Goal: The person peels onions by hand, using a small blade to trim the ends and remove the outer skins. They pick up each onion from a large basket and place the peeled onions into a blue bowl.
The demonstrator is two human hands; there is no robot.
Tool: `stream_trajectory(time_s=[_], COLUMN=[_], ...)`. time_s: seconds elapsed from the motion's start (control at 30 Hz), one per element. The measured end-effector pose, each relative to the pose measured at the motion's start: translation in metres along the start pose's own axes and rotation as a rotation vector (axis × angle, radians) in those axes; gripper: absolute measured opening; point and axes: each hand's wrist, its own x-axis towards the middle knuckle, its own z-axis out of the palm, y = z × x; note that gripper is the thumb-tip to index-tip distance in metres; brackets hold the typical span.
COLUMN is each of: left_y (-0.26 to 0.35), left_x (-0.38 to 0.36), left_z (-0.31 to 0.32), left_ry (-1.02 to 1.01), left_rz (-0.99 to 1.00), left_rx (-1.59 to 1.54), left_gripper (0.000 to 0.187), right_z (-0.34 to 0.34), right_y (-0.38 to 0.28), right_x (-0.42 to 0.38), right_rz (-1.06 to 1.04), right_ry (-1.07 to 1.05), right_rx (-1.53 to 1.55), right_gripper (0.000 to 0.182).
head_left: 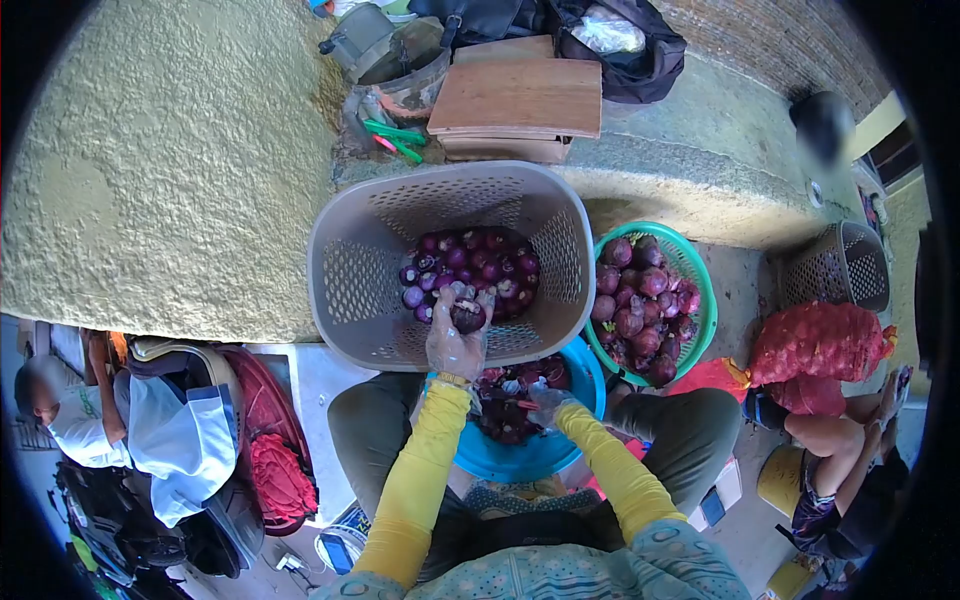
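Note:
My left hand (458, 345), in a clear glove with a watch at the wrist, is closed round a dark red onion (467, 317) over the near side of the grey-brown plastic basket (345, 300). Peeled, shiny purple onions (460, 258) cover part of the basket's bottom. Lower and to the right, my gloved right hand (550, 407) is closed on a thin red-handled tool (525, 404) that looks like a small knife; its blade is hard to make out. Under this hand, a blue basin (592, 385) between my knees holds onions and dark skins.
A green basket (710, 300) of unpeeled onions stands to the right, near red mesh sacks (815, 345) and another basket (865, 265). Boards (515, 98), a bucket (410, 85) and green-handled tools (395, 132) lie on the ledge ahead. People sit at left and right.

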Motion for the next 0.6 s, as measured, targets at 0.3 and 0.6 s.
stream_trajectory(time_s=[0.3, 0.6], left_y=[-0.004, -0.004], left_x=[0.002, -0.003], left_z=[-0.003, 0.005], left_ry=[0.011, -0.062], left_rz=[-0.019, -0.07], left_rx=[0.066, 0.151], left_gripper=[0.03, 0.028], right_z=[-0.349, -0.277], right_y=[-0.054, -0.012], right_x=[-0.043, 0.168], right_rz=[-0.168, 0.505], right_ry=[-0.072, -0.457], right_rx=[0.14, -0.124], right_gripper=[0.03, 0.045])
